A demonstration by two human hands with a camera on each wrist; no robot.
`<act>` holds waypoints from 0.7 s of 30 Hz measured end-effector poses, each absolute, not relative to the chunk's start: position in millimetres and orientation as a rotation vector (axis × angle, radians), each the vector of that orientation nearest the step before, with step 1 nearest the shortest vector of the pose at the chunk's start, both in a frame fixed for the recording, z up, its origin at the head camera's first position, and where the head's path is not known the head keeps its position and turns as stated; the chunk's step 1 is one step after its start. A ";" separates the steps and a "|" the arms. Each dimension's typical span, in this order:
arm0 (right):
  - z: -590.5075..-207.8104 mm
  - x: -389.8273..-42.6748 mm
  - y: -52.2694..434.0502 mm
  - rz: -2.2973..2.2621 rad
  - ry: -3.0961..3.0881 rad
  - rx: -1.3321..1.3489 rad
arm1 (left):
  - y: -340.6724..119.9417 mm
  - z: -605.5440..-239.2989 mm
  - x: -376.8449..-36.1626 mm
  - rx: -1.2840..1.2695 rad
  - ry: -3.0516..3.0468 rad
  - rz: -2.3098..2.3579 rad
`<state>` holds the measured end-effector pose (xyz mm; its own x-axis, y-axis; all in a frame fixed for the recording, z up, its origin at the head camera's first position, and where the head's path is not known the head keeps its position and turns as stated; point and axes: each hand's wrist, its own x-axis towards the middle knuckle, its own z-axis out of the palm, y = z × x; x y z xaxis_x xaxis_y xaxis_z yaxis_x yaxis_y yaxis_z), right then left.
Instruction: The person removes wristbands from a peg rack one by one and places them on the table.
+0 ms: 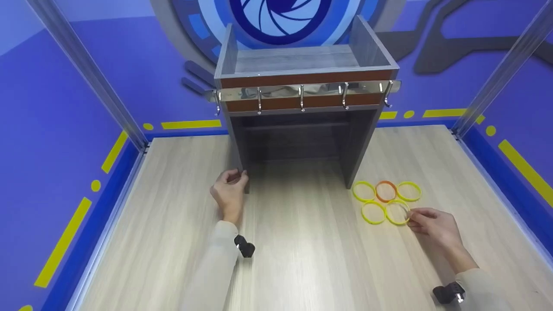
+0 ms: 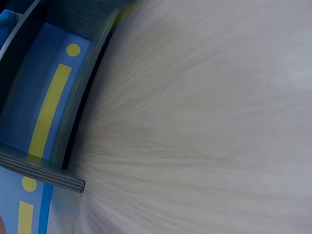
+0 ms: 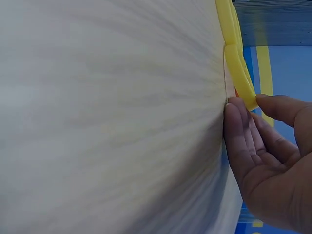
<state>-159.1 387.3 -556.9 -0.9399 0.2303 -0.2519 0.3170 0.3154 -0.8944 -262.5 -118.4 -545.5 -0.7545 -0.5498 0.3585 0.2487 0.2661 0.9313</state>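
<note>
The right hand (image 1: 434, 225) reaches to a cluster of five rings lying flat on the pale wooden table (image 1: 302, 259), to the right of a small grey stand (image 1: 302, 125). Its fingertips (image 3: 236, 117) and thumb close on the near right yellow ring (image 1: 398, 213), pinching its rim; in the right wrist view the thumb sits on the outer edge of the band and the fingers press at the table beside it. That ring lies flat, its opening facing up, so it has no long axis to speak of; it touches the other near yellow ring (image 1: 373, 212) on its left. Behind them sit a yellow ring (image 1: 363, 191), an orange ring (image 1: 385, 190) and another yellow ring (image 1: 408, 191) in a row running left to right, each just beside the next. The left hand (image 1: 229, 190) rests at the foot of the stand's left side panel, fingers curled against its front edge; whether it grips the panel or only touches it cannot be told. Along the stand's front runs a shiny rail with five hooks (image 1: 301, 97) hanging downward
</note>
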 end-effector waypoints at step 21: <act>-543.0 -162.3 390.3 -1.578 2.706 0.481 | -124.4 -542.3 -260.3 0.124 -1.955 -1.478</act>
<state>-162.3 390.3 -543.0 -0.9536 0.2724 -0.1280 0.2456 0.4583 -0.8542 -260.3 -124.4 -542.3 -0.7682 -0.4539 0.4515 0.3109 0.3521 0.8828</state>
